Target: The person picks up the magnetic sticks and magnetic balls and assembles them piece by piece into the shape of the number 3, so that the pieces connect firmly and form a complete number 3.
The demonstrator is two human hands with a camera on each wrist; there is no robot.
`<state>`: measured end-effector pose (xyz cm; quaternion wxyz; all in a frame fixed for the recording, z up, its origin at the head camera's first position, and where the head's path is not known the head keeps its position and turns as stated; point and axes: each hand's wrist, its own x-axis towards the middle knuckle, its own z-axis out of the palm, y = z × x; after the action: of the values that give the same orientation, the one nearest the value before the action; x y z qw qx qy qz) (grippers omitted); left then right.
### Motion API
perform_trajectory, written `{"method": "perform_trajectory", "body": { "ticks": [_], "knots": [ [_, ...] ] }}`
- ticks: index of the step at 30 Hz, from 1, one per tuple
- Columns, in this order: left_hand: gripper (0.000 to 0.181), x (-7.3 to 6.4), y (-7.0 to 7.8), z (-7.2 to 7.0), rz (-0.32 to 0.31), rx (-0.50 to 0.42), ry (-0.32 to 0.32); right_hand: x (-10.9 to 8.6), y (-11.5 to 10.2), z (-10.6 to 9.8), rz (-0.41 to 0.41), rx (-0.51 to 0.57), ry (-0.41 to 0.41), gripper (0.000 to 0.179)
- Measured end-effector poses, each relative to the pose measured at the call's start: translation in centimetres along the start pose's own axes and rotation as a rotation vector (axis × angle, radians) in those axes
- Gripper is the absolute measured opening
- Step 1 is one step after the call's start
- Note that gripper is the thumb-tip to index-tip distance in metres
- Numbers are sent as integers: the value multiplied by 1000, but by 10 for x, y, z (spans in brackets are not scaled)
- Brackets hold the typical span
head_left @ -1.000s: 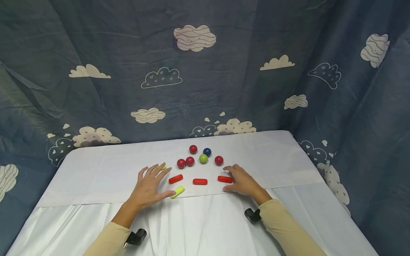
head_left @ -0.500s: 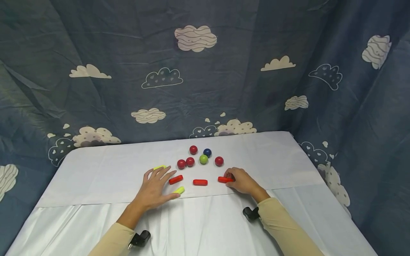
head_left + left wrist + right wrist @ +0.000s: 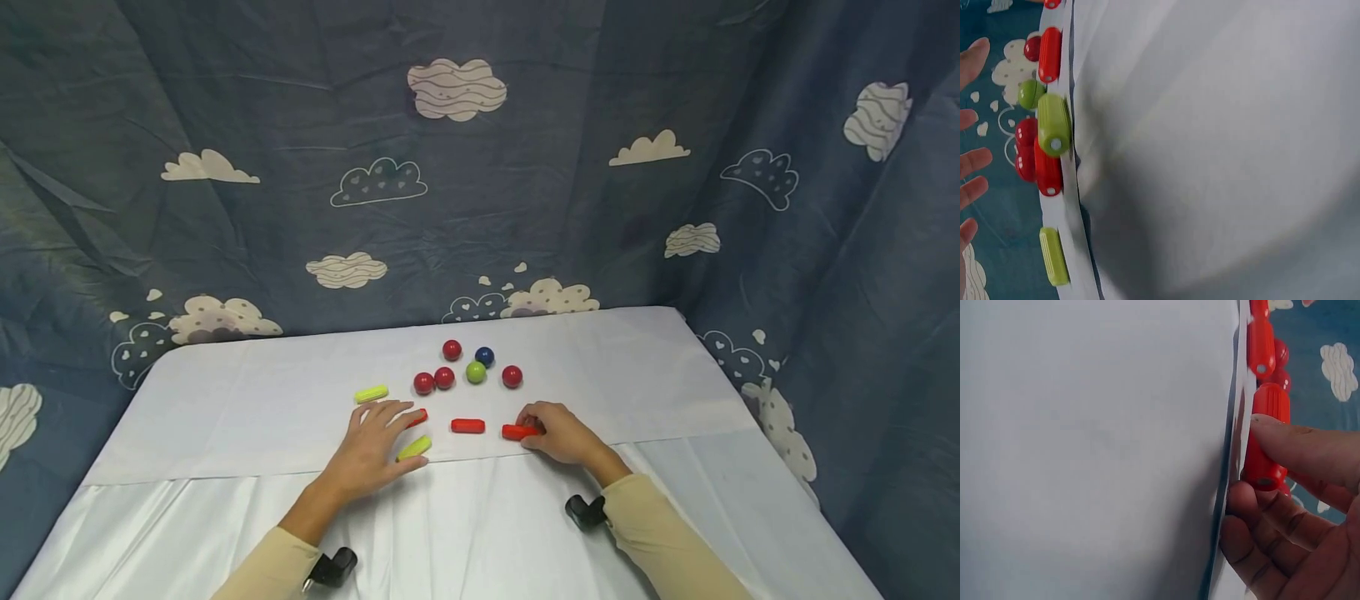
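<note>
My right hand (image 3: 566,435) pinches a ribbed red cylinder (image 3: 513,432) between thumb and fingers; in the right wrist view the thumb lies across this red cylinder (image 3: 1270,403). My left hand (image 3: 367,448) is spread with its fingers apart and holds nothing. Beneath its fingers a second red cylinder (image 3: 422,416) is partly covered. Close to the left thumb lies a yellow-green cylinder (image 3: 414,447), and beyond the fingertips another yellow-green cylinder (image 3: 371,394). Between the two hands a third red cylinder (image 3: 468,426) lies on the cloth.
Behind the cylinders are several red balls (image 3: 423,383), a green ball (image 3: 476,372) and a dark blue ball (image 3: 484,357). A white cloth (image 3: 247,417) covers the table, with a seam running across it. A blue cloud-print curtain (image 3: 525,192) hangs behind.
My right hand has closed on the right red cylinder and shifted it slightly left and nearer. The left hand has moved right, now partly covering the left red cylinder and uncovering the far yellow-green one.
</note>
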<state>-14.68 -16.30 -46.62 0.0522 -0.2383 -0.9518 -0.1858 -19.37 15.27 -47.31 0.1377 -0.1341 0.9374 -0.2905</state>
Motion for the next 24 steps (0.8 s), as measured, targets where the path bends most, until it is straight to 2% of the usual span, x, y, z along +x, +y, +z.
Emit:
{"method": "perform_trajectory", "body": {
  "ticks": [5, 8, 14, 16, 20, 24],
  "knots": [
    [53, -1, 8, 0, 58, -48, 34, -5, -8, 5, -32, 25, -20, 22],
    [51, -4, 13, 2, 65, -45, 15, -7, -13, 7, -65, 37, -49, 23],
    [45, -6, 25, 7, 118, -34, -28, -13, -23, 10, -165, 43, -101, 24],
    [44, -7, 29, 8, 110, -68, -58, -15, -26, 11, -209, 39, -115, 23],
    [45, -9, 35, 12, 35, -182, -130, -18, -33, 14, -295, 33, -150, 23],
    [44, -12, 39, 17, -35, -299, -160, -20, -38, 18, -344, 47, -182, 24]
  ]
}}
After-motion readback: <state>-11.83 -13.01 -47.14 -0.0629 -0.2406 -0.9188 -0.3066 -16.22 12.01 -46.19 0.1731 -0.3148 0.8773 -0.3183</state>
